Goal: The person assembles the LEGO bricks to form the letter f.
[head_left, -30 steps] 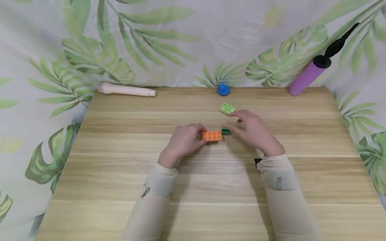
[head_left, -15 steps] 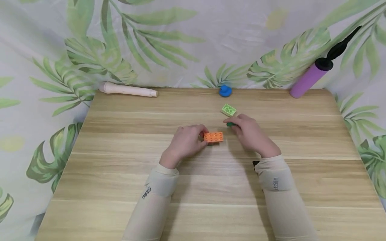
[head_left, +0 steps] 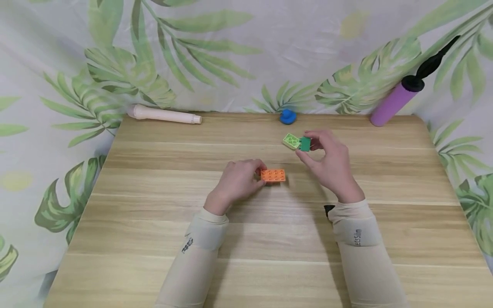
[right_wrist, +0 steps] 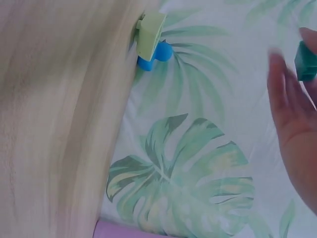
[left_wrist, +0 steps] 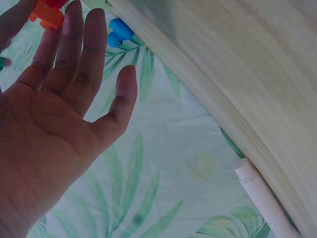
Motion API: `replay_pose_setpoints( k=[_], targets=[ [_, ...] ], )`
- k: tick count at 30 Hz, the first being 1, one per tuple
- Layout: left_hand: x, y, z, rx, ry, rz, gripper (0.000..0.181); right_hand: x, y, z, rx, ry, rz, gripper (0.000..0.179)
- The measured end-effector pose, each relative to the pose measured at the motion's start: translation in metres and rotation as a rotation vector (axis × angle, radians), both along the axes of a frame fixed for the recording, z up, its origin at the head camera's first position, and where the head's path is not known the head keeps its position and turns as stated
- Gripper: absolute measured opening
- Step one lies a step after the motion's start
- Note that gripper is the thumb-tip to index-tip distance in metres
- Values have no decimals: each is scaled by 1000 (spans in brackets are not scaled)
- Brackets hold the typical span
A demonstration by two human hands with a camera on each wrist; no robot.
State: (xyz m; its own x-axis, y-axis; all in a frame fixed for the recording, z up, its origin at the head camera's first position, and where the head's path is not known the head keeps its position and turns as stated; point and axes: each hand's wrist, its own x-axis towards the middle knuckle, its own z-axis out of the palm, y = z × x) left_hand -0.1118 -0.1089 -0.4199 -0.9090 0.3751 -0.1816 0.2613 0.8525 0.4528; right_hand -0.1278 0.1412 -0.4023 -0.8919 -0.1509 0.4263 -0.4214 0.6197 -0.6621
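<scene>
Orange brick (head_left: pixel 272 175): at about the middle of the wooden table (head_left: pixel 277 273), studs up; a red piece (left_wrist: pixel 54 3) shows at it in the left wrist view, how joined I cannot tell.
Left hand (head_left: pixel 236 182): mine, thumb and forefinger pinching the orange brick's left end; little finger spread away from the others.
Green brick (head_left: pixel 305 144): held up on the far right of the orange brick, studs toward the left.
Right hand (head_left: pixel 333 164): mine, thumb and fingers pinching the green brick.
Light green brick (head_left: pixel 291 141): on the table, hollow underside up, just left of the green brick and apart from it.
Blue toy (head_left: pixel 287 116): far edge, beyond the light green brick.
Pale pink stick (head_left: pixel 165 114): lying at the far left edge.
Purple tube (head_left: pixel 392 104): far right, black-capped, leaning.
Black object (head_left: pixel 328 209): partly hidden by my right sleeve (head_left: pixel 360 252).
Leaf-print cloth (head_left: pixel 231 55): behind the table.
</scene>
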Motion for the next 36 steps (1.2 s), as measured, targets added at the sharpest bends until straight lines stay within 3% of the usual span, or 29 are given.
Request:
replay_pose_setpoints(
  k=[6, 11, 17, 22, 26, 30, 33, 36],
  targets=[
    [0, 1, 0, 0, 5, -1, 33, -1, 2, 1, -113, 156, -52, 40],
    [0, 0, 1, 6, 9, 0, 33, -1, 2, 3, -188, 197, -13, 28],
    [0, 1, 0, 3, 8, 0, 33, 2, -1, 8, -439, 155, 16, 28],
    [1, 1, 0, -2, 9, 0, 32, 4, -1, 12, -519, 37, -14, 36],
    [1, 0, -1, -3, 12, 1, 33, 5, -8, 11, -437, -200, 40, 43],
    [1, 0, -1, 4, 12, -1, 32, 7, -22, 4, -180, -408, 177, 40],
    [1, -1, -1, 15, 13, -6, 31, 9, -35, -4, 53, -458, 249, 39],
    [0, 0, -1, 26, 14, -10, 31, 9, -44, -11, 204, -464, 267, 39]
  ],
)
